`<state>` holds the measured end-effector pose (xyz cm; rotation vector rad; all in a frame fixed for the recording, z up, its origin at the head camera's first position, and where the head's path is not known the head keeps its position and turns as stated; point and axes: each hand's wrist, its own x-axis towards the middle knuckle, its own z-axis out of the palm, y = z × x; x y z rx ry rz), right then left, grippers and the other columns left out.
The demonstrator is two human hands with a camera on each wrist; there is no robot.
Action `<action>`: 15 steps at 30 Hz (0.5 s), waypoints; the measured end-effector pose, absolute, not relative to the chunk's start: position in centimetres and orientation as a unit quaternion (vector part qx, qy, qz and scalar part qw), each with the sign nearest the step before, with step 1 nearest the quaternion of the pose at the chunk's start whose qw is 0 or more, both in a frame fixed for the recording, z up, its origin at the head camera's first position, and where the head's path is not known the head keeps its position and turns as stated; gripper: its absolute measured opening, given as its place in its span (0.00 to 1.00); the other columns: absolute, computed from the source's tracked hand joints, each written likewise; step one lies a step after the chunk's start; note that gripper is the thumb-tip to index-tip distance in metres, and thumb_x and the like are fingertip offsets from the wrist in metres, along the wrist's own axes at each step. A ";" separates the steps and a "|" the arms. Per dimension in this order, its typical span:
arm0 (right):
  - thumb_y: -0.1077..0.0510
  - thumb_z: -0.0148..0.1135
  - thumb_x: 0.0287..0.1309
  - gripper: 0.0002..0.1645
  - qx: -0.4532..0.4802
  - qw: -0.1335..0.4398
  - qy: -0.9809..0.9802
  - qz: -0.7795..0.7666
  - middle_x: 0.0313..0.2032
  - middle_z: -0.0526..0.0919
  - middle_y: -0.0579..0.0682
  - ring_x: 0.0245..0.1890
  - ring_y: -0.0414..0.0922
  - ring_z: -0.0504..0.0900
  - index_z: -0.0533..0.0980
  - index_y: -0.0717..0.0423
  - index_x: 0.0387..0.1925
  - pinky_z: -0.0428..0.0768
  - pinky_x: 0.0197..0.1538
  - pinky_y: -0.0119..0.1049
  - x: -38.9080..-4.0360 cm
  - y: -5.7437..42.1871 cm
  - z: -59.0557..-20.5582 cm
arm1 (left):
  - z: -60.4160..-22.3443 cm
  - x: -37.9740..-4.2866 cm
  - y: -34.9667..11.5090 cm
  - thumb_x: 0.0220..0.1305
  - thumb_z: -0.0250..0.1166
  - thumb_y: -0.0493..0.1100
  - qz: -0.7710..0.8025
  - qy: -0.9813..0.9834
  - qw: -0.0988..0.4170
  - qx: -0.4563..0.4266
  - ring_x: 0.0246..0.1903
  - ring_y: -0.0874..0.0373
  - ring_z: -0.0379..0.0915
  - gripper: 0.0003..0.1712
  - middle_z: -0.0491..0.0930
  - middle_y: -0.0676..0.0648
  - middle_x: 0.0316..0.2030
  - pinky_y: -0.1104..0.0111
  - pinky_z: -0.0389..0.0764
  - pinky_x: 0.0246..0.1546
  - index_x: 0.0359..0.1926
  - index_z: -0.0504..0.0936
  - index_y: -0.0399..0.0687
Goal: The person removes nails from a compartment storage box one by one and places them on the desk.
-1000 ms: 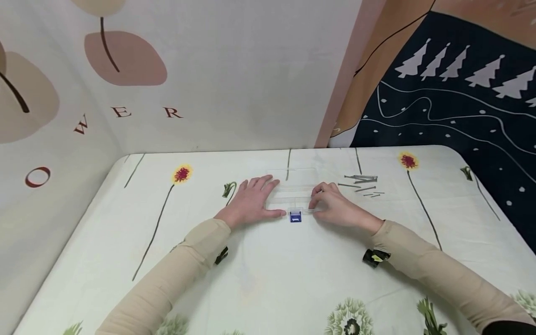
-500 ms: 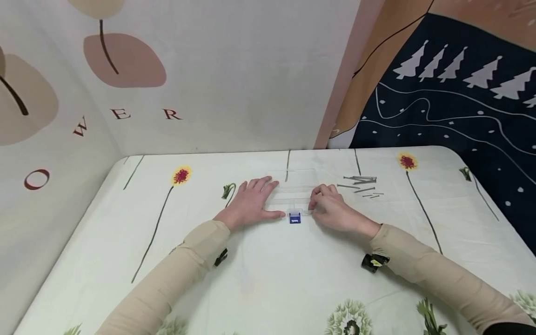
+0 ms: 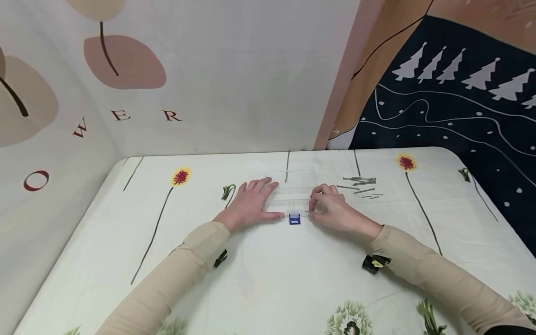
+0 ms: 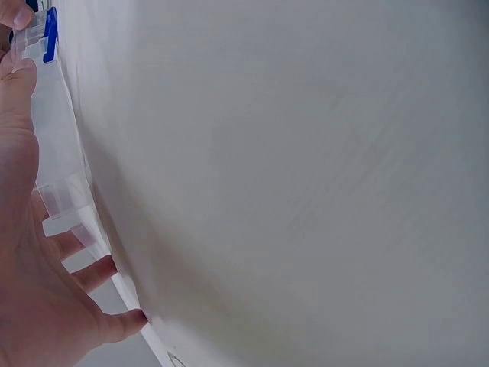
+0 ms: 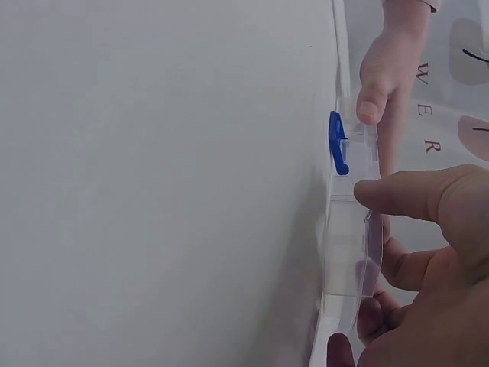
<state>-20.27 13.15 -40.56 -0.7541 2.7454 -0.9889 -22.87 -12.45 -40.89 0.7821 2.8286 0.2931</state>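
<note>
A clear plastic box (image 3: 289,203) with a blue latch (image 3: 295,218) at its front lies on the table; its see-through lid (image 3: 299,177) extends behind it. My left hand (image 3: 253,201) rests against the box's left side, fingers spread and thumb along the front edge near the latch. My right hand (image 3: 332,209) is at the front right of the box, thumb and forefinger pinched together, the other fingers curled. A thin grey nail (image 5: 368,216) shows just under the right thumb (image 5: 382,193); most of it is hidden by the fingers.
Several loose nails (image 3: 363,179) of different lengths lie on the table right of the box, behind my right hand. A white cloth (image 3: 268,279) printed with flowers covers the table. Fabric with printed letters (image 3: 171,115) hangs along the back.
Both hands stay nearly in place at the box. The right fingertips shift slightly, and a bit of the thin nail shows more clearly beside them. The view tilts slightly.
</note>
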 end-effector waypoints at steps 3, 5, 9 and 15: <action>0.62 0.68 0.52 0.09 -0.254 0.062 0.905 -0.337 0.48 0.71 0.54 0.45 0.53 0.63 0.74 0.48 0.26 0.60 0.46 0.52 -20.2 13.2 -40.5 | -40.9 -22.8 -12.4 0.56 0.56 0.75 0.097 0.955 0.095 0.265 0.69 0.42 0.47 0.55 0.49 0.42 0.73 0.41 0.48 0.66 0.75 0.54 0.50; 0.62 0.67 0.52 0.10 -0.256 0.062 0.901 -0.344 0.47 0.71 0.54 0.45 0.52 0.63 0.74 0.48 0.26 0.60 0.46 0.52 -20.2 13.3 -40.4 | -40.9 -22.7 -12.4 0.57 0.56 0.75 0.095 0.955 0.094 0.266 0.69 0.42 0.47 0.55 0.49 0.42 0.73 0.41 0.48 0.66 0.75 0.54 0.50; 0.64 0.66 0.53 0.09 -0.253 0.062 0.898 -0.355 0.46 0.72 0.53 0.48 0.53 0.65 0.74 0.49 0.27 0.59 0.50 0.55 -20.2 13.6 -40.3 | -40.8 -22.7 -12.4 0.57 0.56 0.75 0.088 0.955 0.090 0.268 0.69 0.42 0.48 0.54 0.50 0.42 0.73 0.42 0.50 0.65 0.75 0.54 0.50; 0.63 0.65 0.57 0.08 -0.236 0.058 0.897 -0.370 0.46 0.73 0.52 0.51 0.53 0.67 0.74 0.50 0.30 0.62 0.55 0.55 -20.3 14.7 -40.0 | -40.8 -22.8 -12.4 0.57 0.56 0.75 0.087 0.954 0.087 0.274 0.69 0.42 0.49 0.54 0.52 0.41 0.72 0.42 0.52 0.65 0.74 0.55 0.49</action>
